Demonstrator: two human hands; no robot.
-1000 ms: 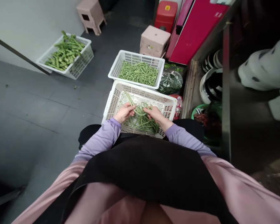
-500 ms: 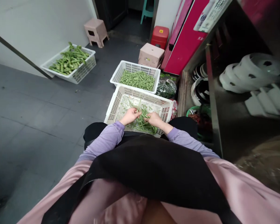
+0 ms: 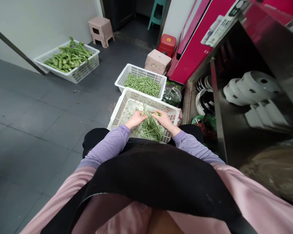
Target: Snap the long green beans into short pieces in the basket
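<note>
A white slotted basket [image 3: 119, 112] stands right in front of my knees, with a loose heap of long green beans [image 3: 151, 129] on its right side. Over the heap, my left hand [image 3: 136, 119] is closed on green beans whose ends point up past the fingertips. My right hand [image 3: 162, 118] faces it from the right, its fingers curled round short pieces of green bean. The fingertips of both hands are close together. Just beyond, a second white basket [image 3: 122, 78] holds many short bean pieces [image 3: 143, 85].
At the left wall a white basket [image 3: 81, 74] holds thicker green stalks [image 3: 68, 58]. Pink stools [image 3: 102, 31] and a red bin [image 3: 167, 45] stand farther back. A plastic bag of greens [image 3: 172, 95] lies right of the baskets. Metal shelving with white dishes [image 3: 252, 86] runs along my right.
My right hand has risen slightly and now shows short bean pieces in its fingers. The left hand's beans point more upright. The camera view has shifted a little.
</note>
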